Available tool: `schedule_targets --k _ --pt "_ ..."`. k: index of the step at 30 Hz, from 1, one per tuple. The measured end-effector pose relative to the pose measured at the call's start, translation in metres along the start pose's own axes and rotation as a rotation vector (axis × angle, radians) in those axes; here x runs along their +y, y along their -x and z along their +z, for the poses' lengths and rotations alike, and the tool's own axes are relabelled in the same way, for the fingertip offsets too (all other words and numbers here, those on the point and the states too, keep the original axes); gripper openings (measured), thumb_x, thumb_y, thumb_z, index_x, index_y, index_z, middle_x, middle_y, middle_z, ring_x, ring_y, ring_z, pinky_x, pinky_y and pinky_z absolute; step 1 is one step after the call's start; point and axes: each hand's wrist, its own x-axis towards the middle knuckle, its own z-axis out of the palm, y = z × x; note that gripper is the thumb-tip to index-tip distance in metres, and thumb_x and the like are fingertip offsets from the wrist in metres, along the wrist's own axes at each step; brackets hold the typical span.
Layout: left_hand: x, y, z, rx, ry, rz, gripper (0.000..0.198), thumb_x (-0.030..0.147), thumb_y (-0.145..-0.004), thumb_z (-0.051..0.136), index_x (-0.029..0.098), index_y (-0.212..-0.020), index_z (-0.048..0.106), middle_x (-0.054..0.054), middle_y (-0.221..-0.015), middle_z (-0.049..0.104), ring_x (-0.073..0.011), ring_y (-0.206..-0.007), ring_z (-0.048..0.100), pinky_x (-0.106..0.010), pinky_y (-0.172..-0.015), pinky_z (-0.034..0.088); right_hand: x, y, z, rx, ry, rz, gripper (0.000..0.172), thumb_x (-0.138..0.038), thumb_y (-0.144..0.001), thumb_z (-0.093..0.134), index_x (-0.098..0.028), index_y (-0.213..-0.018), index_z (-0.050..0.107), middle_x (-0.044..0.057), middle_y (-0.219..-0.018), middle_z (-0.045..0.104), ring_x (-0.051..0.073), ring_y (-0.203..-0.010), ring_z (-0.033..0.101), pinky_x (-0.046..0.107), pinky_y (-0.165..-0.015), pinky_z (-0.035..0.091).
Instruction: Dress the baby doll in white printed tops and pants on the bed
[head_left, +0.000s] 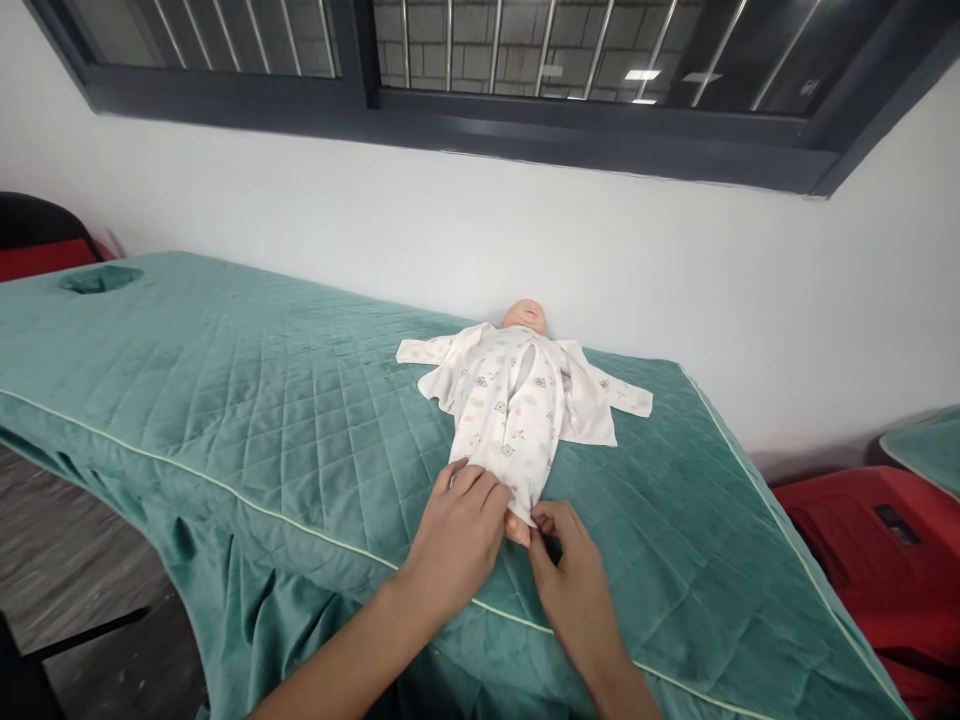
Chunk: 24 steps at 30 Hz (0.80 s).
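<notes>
A baby doll (pixel 525 315) lies on a green quilted cover, its head toward the wall and its feet toward me. White baby trousers (pixel 517 430) with a small printed pattern lie over its body and legs, with a slit-like gap near the top. A white baby shirt (pixel 589 405) spreads out under and beside it, sleeves stretched to both sides. My left hand (pixel 465 525) is closed on the lower trouser leg, its fingertips partly hidden. With thumb and finger, my right hand (pixel 566 570) pinches the trouser hem. Between my hands a doll's foot (pixel 516 528) sticks out.
The padded bed (pixel 300 400) has a face hole (pixel 101 279) at its far left and pale piping along its edge. Behind it stands a white wall (pixel 300 210) below a barred window (pixel 510 50). A red plastic chair (pixel 885 540) is at the right.
</notes>
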Motion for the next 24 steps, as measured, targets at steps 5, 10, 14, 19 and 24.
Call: schedule_targets --k 5,10,14,19,24 --pt "0.01 0.011 -0.006 0.144 0.167 0.008 0.017 0.011 -0.093 0.046 0.02 -0.103 0.056 -0.005 -0.089 0.064 -0.0215 -0.089 0.057 -0.045 -0.092 0.047 -0.016 0.006 -0.029 0.068 -0.054 -0.178 0.009 -0.019 -0.095 0.049 -0.023 -0.095 0.057 0.004 -0.093 0.061 0.019 -0.087 0.06 0.031 -0.075 0.05" --pt "0.014 0.033 -0.005 0.188 0.205 0.033 0.021 0.006 -0.089 0.048 0.019 -0.105 0.054 -0.008 -0.094 0.062 -0.0227 -0.092 0.056 -0.044 -0.088 0.049 -0.019 0.016 -0.037 0.059 0.05 -0.288 0.015 -0.014 -0.092 0.05 -0.024 -0.099 0.057 0.005 -0.096 0.062 0.02 -0.091 0.061 0.033 -0.077 0.053" --pt "0.001 0.05 0.003 0.211 0.137 -0.031 0.041 0.002 -0.088 0.047 0.018 -0.126 0.051 -0.012 -0.116 0.059 -0.0253 -0.11 0.055 -0.045 -0.095 0.049 -0.008 0.022 -0.031 -0.007 0.087 -0.266 0.021 -0.015 -0.092 0.053 -0.025 -0.11 0.057 0.007 -0.106 0.061 0.021 -0.099 0.061 0.036 -0.084 0.055" --pt "-0.012 0.063 0.003 0.124 0.112 -0.15 0.06 0.006 -0.09 0.047 0.025 -0.146 0.038 -0.012 -0.127 0.055 -0.0262 -0.116 0.053 -0.046 -0.096 0.05 -0.016 0.02 -0.028 0.036 0.084 -0.281 0.034 -0.018 -0.092 0.054 -0.026 -0.125 0.051 0.012 -0.127 0.055 0.026 -0.119 0.055 0.045 -0.096 0.053" --pt "-0.018 0.065 0.006 0.128 0.175 -0.231 0.052 0.007 -0.09 0.044 0.025 -0.139 0.045 -0.011 -0.124 0.056 -0.0264 -0.113 0.055 -0.046 -0.094 0.052 -0.037 -0.002 -0.011 -0.125 0.249 -0.321 0.037 -0.012 -0.09 0.051 -0.025 -0.124 0.054 0.01 -0.133 0.055 0.029 -0.126 0.049 0.051 -0.1 0.049"
